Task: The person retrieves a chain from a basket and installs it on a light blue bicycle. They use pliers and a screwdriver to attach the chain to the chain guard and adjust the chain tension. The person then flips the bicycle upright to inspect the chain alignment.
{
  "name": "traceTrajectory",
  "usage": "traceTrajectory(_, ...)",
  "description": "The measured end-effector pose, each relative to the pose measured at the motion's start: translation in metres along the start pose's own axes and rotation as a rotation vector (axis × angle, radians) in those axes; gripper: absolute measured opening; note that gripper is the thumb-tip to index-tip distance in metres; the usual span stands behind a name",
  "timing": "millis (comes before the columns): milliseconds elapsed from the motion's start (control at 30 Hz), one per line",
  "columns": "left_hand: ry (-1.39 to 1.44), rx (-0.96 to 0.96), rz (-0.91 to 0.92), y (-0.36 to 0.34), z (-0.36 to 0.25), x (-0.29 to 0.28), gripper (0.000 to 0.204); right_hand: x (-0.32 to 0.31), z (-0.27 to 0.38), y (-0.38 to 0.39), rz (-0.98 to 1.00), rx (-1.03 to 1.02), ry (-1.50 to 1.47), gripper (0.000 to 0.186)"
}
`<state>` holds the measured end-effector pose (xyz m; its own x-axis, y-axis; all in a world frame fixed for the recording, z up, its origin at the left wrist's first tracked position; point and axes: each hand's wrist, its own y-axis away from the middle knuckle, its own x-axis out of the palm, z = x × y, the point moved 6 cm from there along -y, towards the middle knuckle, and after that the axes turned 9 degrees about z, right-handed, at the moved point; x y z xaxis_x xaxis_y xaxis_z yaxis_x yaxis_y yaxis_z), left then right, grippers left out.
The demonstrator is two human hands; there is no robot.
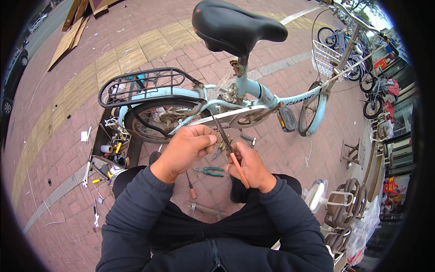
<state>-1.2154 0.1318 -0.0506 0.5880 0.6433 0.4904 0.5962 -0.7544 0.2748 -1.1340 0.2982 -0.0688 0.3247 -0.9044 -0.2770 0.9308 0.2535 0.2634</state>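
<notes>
My right hand (251, 167) is closed around the orange handle of a long, dark, narrow tool (239, 169); its exact kind does not show clearly. The tool slants up and left, its tip in front of the bicycle's pale chain guard (231, 114). Beside it, my left hand (192, 147) is closed, thumb and forefinger pinched together. Whatever is in that pinch, if anything, is too small to make out. Just beyond both hands stands a light blue bicycle (256, 90) with a black saddle (235, 26) and a black rear rack (149, 86).
Green-handled pliers (210, 171) and an orange-handled screwdriver (192, 191) lie on the paving between my legs. A cluttered tool box (132, 152) stands left, with wrenches (86, 172) beside it. Flattened cardboard (68, 43) lies far left. Stools (342, 199) and parked bicycles (358, 63) line the right.
</notes>
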Motion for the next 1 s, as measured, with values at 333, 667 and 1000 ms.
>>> traceTrajectory(333,-0.071,-0.109,0.028,0.006,-0.004,-0.001,0.011,0.000,0.012,0.004,0.045,-0.121,0.099,0.031)
traceTrajectory(667,0.027,0.047,-0.128,0.006,-0.015,-0.029,0.011,0.030,-0.032,-0.004,0.271,0.193,0.558,0.033)
traceTrajectory(1000,-0.085,0.074,-0.032,-0.015,0.022,-0.013,0.008,0.021,-0.011,-0.015,0.001,-0.174,-0.581,0.039)
